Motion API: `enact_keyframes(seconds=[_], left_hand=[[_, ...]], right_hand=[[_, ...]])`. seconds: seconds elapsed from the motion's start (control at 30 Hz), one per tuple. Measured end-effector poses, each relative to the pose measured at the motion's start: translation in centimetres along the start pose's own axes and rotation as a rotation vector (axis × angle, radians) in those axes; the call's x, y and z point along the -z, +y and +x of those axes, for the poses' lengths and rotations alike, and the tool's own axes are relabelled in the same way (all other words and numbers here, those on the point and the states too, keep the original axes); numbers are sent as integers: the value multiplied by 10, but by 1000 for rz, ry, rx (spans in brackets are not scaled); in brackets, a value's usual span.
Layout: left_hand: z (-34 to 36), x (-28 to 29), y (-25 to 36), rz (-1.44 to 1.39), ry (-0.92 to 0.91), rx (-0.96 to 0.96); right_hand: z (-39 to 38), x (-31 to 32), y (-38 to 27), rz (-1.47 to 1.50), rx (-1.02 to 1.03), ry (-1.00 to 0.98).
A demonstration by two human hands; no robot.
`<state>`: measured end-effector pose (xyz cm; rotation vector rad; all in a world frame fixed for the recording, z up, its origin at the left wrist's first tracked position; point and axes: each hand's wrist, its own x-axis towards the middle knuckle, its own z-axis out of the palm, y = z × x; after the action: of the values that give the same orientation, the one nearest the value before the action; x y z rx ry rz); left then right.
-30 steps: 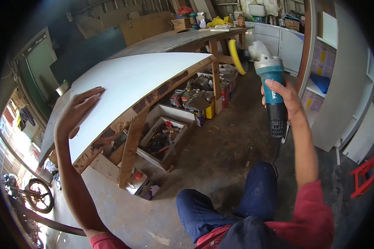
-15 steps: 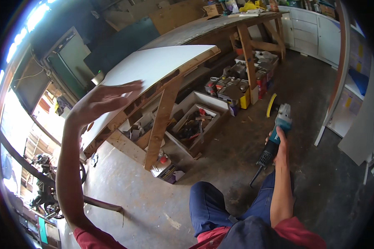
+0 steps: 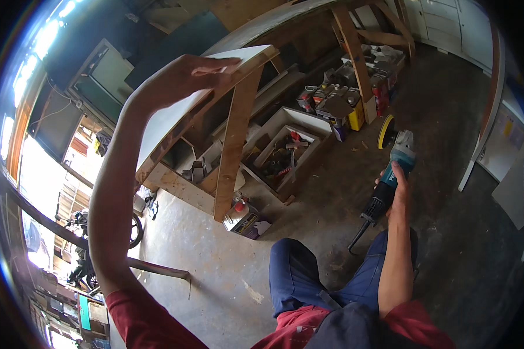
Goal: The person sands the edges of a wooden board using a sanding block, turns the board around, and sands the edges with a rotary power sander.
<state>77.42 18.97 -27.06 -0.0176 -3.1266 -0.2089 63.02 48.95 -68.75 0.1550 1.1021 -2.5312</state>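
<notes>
My right hand [image 3: 398,189] is wrapped round the body of a teal and black angle grinder [image 3: 400,163], held to the right, above the floor. Its grey metal head carries a round yellow-edged pad [image 3: 385,132], and a black cord trails from its rear end. Raised on the left, my left hand [image 3: 183,78] has its fingers stretched forward, over the near edge of a white panel [image 3: 164,123] on a wooden stand [image 3: 236,134]. Whether the fingers touch the panel I cannot tell.
Beneath the bench stand a wooden box [image 3: 285,192] of tools and several cans [image 3: 355,110]. A metal can [image 3: 240,220] sits on the floor by the stand's leg. White cabinets [image 3: 442,23] line the far right. A metal bar [image 3: 157,267] crosses the lower left.
My left hand has moved right and up along the panel's edge. The view has shifted, so less of the white panel shows. My right hand still grips the grinder.
</notes>
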Motion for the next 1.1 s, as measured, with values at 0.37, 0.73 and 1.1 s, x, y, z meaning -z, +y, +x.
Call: enact_keyframes(seconds=[0.37, 0.73, 1.1], left_hand=[[77, -3, 20, 39, -11, -84], [-1, -14, 16, 21, 144, 68], [-162, -120, 70, 819, 598, 334]], right_hand=[[-8, 3, -11, 61, -1, -38], [-11, -3, -14, 27, -27, -46], [-7, 8, -16, 39, -25, -24]])
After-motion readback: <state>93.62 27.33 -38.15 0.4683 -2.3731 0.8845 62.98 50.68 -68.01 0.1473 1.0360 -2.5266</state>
